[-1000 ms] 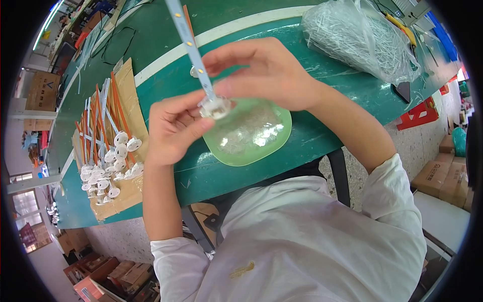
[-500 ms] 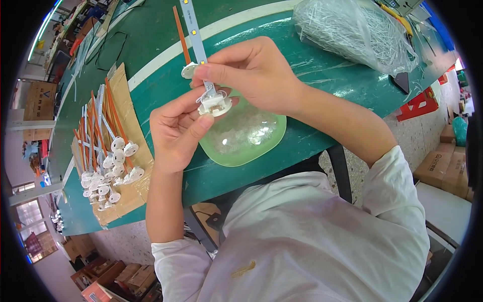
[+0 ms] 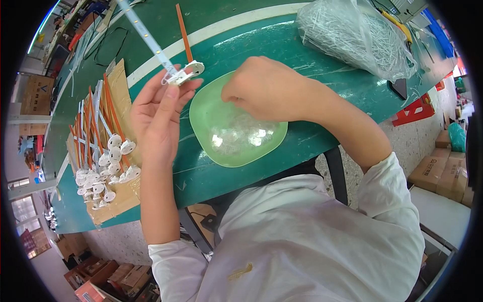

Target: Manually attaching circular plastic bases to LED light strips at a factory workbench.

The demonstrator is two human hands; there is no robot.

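My left hand (image 3: 160, 108) is closed on an LED light strip (image 3: 146, 36), gripping it by the white plastic cap (image 3: 177, 77) at its lower end. The strip tilts up and to the left, its LEDs facing up. Over the far side of a green bowl (image 3: 199, 108) is my right hand (image 3: 269, 88), fingers curled together; whatever they pinch, if anything, is hidden. Small clear glinting pieces (image 3: 244, 136) lie in the bowl. Just beyond my left fingertips, an orange-brown strip (image 3: 184, 35) with a round white cap (image 3: 195, 67) lies on the green table.
On the left, cardboard (image 3: 121, 85) carries a pile of strips with white caps (image 3: 108, 168). A clear plastic bag (image 3: 352, 40) of thin, clear stick-like pieces sits at the far right, near a black object (image 3: 398, 88). A red crate (image 3: 415, 109) stands past the table edge.
My right hand has let go of the strip and moved right, over the bowl. My left hand has shifted left with the strip, which now leans further left.
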